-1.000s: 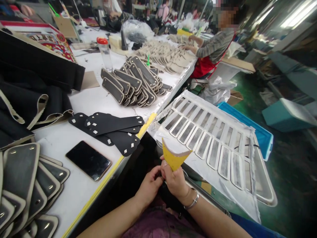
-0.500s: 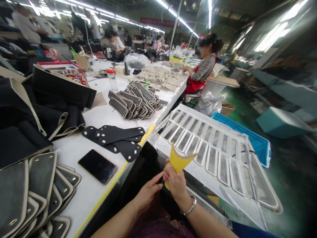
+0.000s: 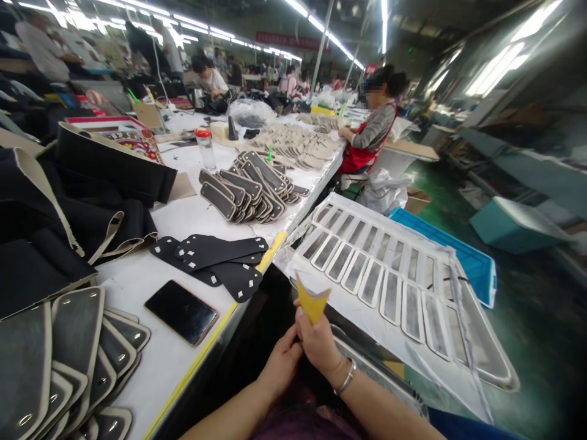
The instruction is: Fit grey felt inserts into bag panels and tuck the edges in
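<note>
My right hand, with a silver bracelet at the wrist, is closed round a yellow sheet piece. Its pointed, notched top sticks up above the fist, and the lower part is hidden by the fingers. My left hand is pinched together right beside the right fingers, below the yellow piece; what lies between its fingertips cannot be made out. To the left on the white table, a phone lies near the yellow-taped edge. Behind it are several black shaped pieces with small white patches.
Grey pieces with pale borders and rivets are stacked at front left and mid-table. Black fabric is heaped at left. A white rack of framed strips stands right, by a blue tray. A co-worker sits farther along.
The yellow piece has moved slightly left and down and now looks narrower. My left fingers, stretched out earlier, have drawn into a pinch against my right hand.
</note>
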Tool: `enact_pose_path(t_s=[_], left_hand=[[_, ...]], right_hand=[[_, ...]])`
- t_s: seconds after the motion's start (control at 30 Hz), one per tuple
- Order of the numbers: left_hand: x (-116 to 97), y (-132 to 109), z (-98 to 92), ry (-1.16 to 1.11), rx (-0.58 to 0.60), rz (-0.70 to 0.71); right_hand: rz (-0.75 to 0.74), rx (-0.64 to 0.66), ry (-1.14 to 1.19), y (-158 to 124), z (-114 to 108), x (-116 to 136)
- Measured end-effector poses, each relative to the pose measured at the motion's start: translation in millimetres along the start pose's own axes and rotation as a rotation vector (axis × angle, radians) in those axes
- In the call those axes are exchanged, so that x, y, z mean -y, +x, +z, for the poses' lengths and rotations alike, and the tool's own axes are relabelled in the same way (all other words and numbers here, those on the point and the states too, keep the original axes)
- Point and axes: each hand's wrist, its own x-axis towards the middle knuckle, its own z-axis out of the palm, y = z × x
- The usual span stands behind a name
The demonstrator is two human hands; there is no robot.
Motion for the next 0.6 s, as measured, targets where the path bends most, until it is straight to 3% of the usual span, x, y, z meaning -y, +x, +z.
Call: enact_pose_path(t_s=[0.07, 0.2, 0.4, 0.6], left_hand=[[-2, 0, -3.5, -0.026, 0.029, -0.029], [-12, 4, -5.0, -0.122, 0.015, -0.074], [-21, 15, 2.4, -0.129, -0.016, -0.009], [-12, 22, -1.4, -0.088, 0.001, 0.015]], right_hand=[[0.085, -0.092, 0.229, 6, -10, 1], [0.101, -0.215, 0.488, 20, -25, 8], [0.120, -0.193, 0.461, 32, -13, 6], [0.133, -0.180, 0.384, 41, -7, 1]])
